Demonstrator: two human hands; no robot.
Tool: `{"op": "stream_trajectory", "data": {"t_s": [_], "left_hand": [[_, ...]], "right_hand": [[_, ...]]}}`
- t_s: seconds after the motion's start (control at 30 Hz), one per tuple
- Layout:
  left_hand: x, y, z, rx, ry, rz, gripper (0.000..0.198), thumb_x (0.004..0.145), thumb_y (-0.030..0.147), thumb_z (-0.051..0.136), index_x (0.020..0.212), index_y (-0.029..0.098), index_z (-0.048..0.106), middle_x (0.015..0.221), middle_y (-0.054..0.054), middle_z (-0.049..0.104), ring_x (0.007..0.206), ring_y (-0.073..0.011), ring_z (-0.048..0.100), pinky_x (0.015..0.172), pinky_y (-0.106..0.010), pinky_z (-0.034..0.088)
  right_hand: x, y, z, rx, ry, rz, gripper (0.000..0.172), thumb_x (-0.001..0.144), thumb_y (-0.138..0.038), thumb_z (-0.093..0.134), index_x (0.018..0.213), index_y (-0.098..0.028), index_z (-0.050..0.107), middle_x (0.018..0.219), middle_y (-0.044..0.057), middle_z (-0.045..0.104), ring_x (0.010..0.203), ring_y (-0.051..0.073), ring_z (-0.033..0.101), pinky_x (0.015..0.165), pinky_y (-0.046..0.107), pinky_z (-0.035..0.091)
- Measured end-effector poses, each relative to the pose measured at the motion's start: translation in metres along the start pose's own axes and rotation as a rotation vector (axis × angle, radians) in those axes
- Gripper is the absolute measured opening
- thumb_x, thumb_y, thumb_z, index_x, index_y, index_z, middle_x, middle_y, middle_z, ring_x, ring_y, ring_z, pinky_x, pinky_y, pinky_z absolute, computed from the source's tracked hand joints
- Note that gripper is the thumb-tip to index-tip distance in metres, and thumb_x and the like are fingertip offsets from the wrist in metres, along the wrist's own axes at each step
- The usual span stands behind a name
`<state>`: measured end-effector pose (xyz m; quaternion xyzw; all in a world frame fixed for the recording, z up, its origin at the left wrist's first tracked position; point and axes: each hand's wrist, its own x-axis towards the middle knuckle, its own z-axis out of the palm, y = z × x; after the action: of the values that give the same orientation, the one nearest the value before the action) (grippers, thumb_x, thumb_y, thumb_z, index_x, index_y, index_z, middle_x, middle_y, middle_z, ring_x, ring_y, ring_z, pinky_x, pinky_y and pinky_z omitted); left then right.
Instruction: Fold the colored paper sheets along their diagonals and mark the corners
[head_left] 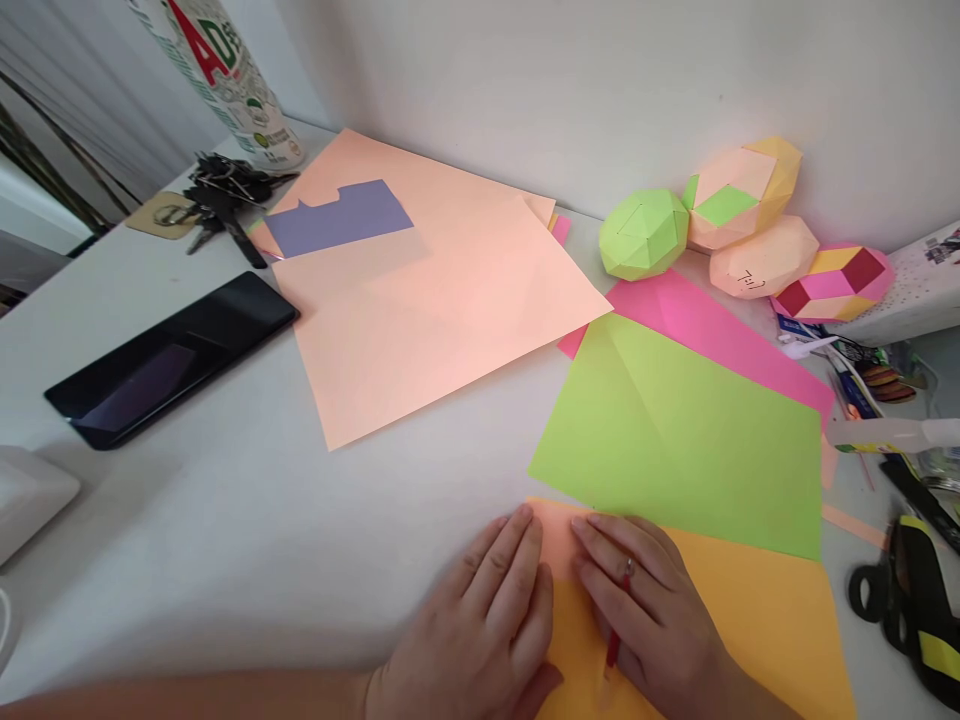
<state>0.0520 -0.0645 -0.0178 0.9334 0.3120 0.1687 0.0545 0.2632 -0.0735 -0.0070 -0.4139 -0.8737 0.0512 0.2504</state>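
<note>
peach paper piece (pixel 556 538) lies on the far left corner of the orange sheet (pixel 765 605), near and right of centre, between the two hands. the left hand (pixel 491 605) is flat, palm down, its fingers straight and close together, pressing at the piece's left side and gripping nothing. the right hand (pixel 649 590) is loosely curled, fingertips on the piece's right side, with a slim red tool (pixel 613 650) held among its fingers

just beyond the hands is a green sheet (pixel 712 440), and past it a pink sheet (pixel 724 335) partly covered by the green. far and left of these, large peach sheets (pixel 435 330) overlap, a purple cut-out (pixel 345 220) lying on them

to the left on the white table (pixel 225 580) are a black phone (pixel 172 365), keys (pixel 225 195) and, farther, a printed container (pixel 240 95). four faceted paper shapes (pixel 643 235) cluster at the far right, touching; near the right edge lie black-handled scissors (pixel 855 592)
</note>
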Motion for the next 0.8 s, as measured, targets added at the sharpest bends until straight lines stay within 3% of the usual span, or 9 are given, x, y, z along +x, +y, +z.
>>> {"op": "stream_trajectory", "data": {"t_s": [0.1,0.2,0.3,0.5,0.63,0.8], "left_hand": [[0.000,-0.002,-0.005,-0.150,0.031,-0.088,0.028,0.085,0.035,0.053,0.098,0.011,0.058,0.124,-0.018,0.058,0.127,-0.0353,0.043,0.107,-0.047,0.034],[0.002,-0.007,-0.015,-0.303,0.073,-0.126,0.010,0.080,0.012,0.045,0.087,0.014,0.051,0.121,-0.018,0.057,0.124,-0.0337,0.044,0.102,-0.053,0.038],[0.007,-0.010,-0.023,-0.386,0.117,-0.170,0.025,0.073,-0.002,0.038,0.089,0.016,0.045,0.119,-0.017,0.056,0.120,-0.0278,0.045,0.097,-0.050,0.043],[0.010,-0.011,-0.020,-0.452,0.152,-0.269,0.036,0.078,-0.007,0.031,0.104,0.013,0.044,0.115,-0.013,0.057,0.122,-0.0233,0.042,0.099,-0.044,0.042],[0.010,-0.017,-0.014,-0.376,0.139,-0.172,0.048,0.078,-0.008,0.034,0.122,0.007,0.046,0.116,-0.013,0.056,0.120,-0.0238,0.043,0.103,-0.044,0.037],[0.009,-0.022,-0.011,-0.334,0.115,-0.066,0.045,0.078,-0.004,0.037,0.119,0.007,0.053,0.117,-0.014,0.057,0.121,-0.0273,0.042,0.104,-0.048,0.037]], "right_hand": [[-0.002,-0.001,0.001,0.017,-0.001,0.021,0.024,0.091,-0.005,0.045,0.104,-0.008,0.064,0.113,0.018,0.068,0.116,0.028,0.056,0.085,0.046,0.053],[-0.004,-0.001,0.002,0.044,-0.001,0.039,0.026,0.088,-0.002,0.046,0.106,-0.008,0.064,0.116,0.018,0.067,0.116,0.029,0.055,0.085,0.047,0.052],[-0.004,-0.001,0.002,0.065,-0.003,0.052,0.027,0.087,-0.002,0.047,0.107,-0.009,0.063,0.117,0.017,0.066,0.115,0.029,0.055,0.084,0.047,0.053],[-0.001,-0.003,0.000,0.067,0.023,0.073,0.025,0.087,-0.003,0.047,0.105,-0.011,0.063,0.113,0.015,0.069,0.109,0.027,0.058,0.080,0.046,0.054],[0.001,-0.003,0.000,0.065,0.027,0.070,0.024,0.088,-0.004,0.047,0.103,-0.011,0.064,0.112,0.015,0.070,0.109,0.026,0.059,0.080,0.045,0.055],[0.001,-0.003,-0.001,0.051,0.033,0.061,0.024,0.087,-0.002,0.048,0.102,-0.010,0.065,0.110,0.014,0.070,0.109,0.026,0.059,0.083,0.044,0.055]]}}
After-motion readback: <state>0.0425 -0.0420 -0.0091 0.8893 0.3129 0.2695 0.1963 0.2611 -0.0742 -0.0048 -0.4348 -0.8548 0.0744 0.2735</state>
